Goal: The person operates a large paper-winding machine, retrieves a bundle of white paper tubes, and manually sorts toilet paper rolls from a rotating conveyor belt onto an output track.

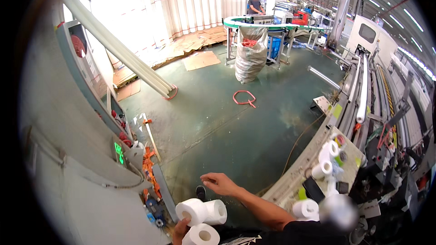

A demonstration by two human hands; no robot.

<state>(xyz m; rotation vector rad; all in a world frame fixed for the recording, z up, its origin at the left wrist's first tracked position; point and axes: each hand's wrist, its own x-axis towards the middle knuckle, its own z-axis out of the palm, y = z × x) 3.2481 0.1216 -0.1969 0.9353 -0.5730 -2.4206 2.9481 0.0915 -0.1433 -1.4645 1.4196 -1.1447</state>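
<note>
Low in the view, my left hand (181, 230) has its fingers against the side of a white toilet paper roll (191, 211). Two more rolls are bunched with it: one on its right (216, 212) and one below (201, 235). Whether my arm or body also supports these two is hidden. My right hand (220, 184) hovers above and just right of the rolls, empty, its fingers stretched toward the left. The right forearm comes in from the lower right, out of a black sleeve.
At right, a worktable (352, 152) bears white rolls (321, 169) and a dark flat object (313, 189) beside a long machine (363, 86). Ahead are a red strap loop (244, 98) on the floor, a stuffed sack (250, 59) and a conveyor. Long pale tubes (122, 47) lean at left.
</note>
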